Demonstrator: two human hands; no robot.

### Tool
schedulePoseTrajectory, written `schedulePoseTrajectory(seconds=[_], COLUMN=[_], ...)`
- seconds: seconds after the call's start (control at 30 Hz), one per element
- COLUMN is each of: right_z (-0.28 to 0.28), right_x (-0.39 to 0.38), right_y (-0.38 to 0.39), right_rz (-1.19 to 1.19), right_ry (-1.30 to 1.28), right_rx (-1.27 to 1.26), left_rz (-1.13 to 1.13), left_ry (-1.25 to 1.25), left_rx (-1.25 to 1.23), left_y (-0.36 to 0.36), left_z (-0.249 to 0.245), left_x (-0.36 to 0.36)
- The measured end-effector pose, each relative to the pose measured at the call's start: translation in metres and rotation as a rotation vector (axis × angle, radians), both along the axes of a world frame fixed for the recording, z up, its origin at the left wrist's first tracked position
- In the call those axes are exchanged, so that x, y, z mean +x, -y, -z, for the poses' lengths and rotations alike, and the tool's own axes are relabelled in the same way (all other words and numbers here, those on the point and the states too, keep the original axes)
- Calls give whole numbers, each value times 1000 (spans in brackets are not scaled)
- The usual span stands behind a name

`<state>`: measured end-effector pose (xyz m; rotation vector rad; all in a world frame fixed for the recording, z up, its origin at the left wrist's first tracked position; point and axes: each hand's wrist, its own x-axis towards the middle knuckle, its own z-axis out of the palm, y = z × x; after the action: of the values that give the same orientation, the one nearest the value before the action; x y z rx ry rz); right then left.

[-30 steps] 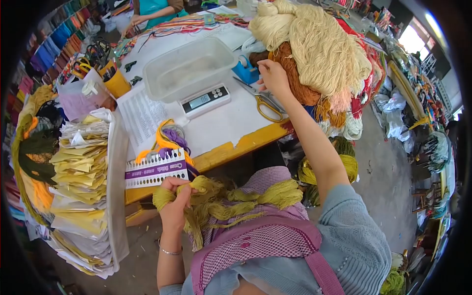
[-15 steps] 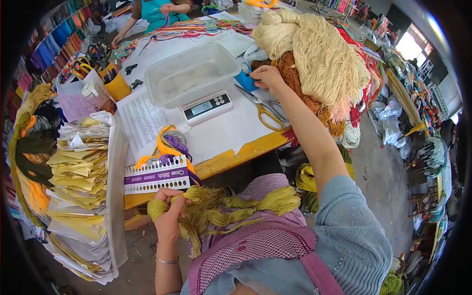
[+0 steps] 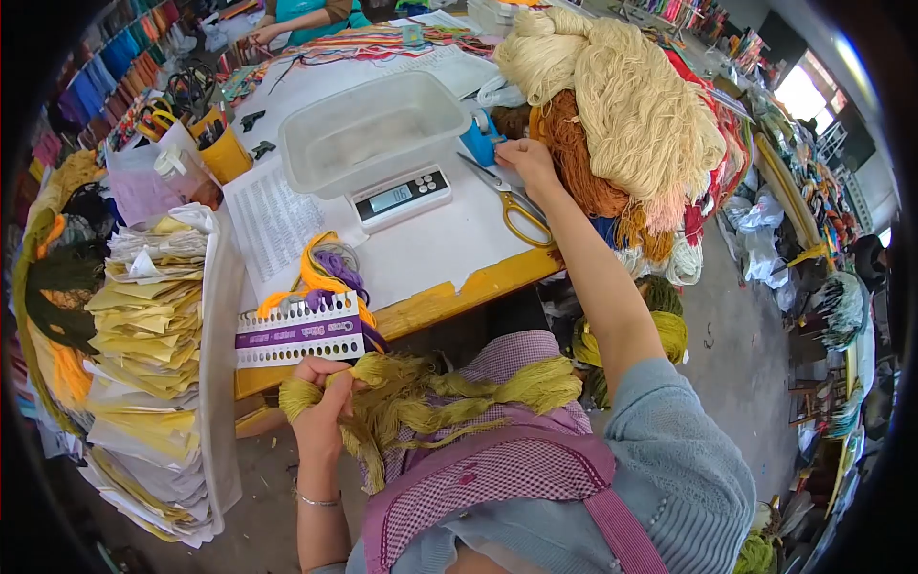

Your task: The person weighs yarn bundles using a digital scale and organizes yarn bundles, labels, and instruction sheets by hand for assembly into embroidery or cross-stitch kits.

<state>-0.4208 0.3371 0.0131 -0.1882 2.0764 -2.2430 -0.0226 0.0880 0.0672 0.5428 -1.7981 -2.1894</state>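
My left hand (image 3: pixel 323 397) is closed round an end of the olive-green yarn (image 3: pixel 411 397), which lies across my lap. My right hand (image 3: pixel 526 163) reaches to the blue tape dispenser (image 3: pixel 481 141), with its fingers pinched together at the dispenser's near right side; anything between them is too small to make out. Beside that hand lie scissors (image 3: pixel 524 222) with yellow handles. A white scale (image 3: pixel 402 199) reading about 06 sits under the edge of a translucent tub (image 3: pixel 373 134). The purple and white punched card (image 3: pixel 299 332) lies near my left hand.
Cream yarn (image 3: pixel 641 105) and brown yarn (image 3: pixel 577 158) are heaped at the right. A bin of yellow and white papers (image 3: pixel 153 335) stands at the left. Orange and purple thread (image 3: pixel 330 277) lies by the table edge (image 3: pixel 459 292). Across the table sits a person (image 3: pixel 306 21).
My right hand has drawn slightly down and away from the dispenser's top. The view has shifted a little. The other person's raised hand has lowered.
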Motion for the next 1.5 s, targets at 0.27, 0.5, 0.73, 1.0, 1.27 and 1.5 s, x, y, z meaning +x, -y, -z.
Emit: schedulePoseTrajectory(seconds=[0.27, 0.5, 0.73, 1.0, 1.27, 1.5], right_z=[-7, -110, -87, -79, -58, 15], right_x=[5, 247, 302, 304, 277, 279], right_y=[-8, 32, 46, 50, 30, -23], right_rz=[257, -583, -627, -601, -608, -1148], right_ry=[-608, 183, 269, 201, -1041, -458], right_rx=[618, -44, -73, 54, 629, 1183], left_rz=[-3, 75, 157, 204, 168, -37], left_ry=[-23, -136, -98, -81, -145, 15], left_rx=[-62, -80, -108, -118, -591, -256], left_y=[-17, -27, -41, -43, -37, 4], left_z=[-17, -18, -17, -17, 1, -13], left_x=[0, -6, -1, 4, -1, 26])
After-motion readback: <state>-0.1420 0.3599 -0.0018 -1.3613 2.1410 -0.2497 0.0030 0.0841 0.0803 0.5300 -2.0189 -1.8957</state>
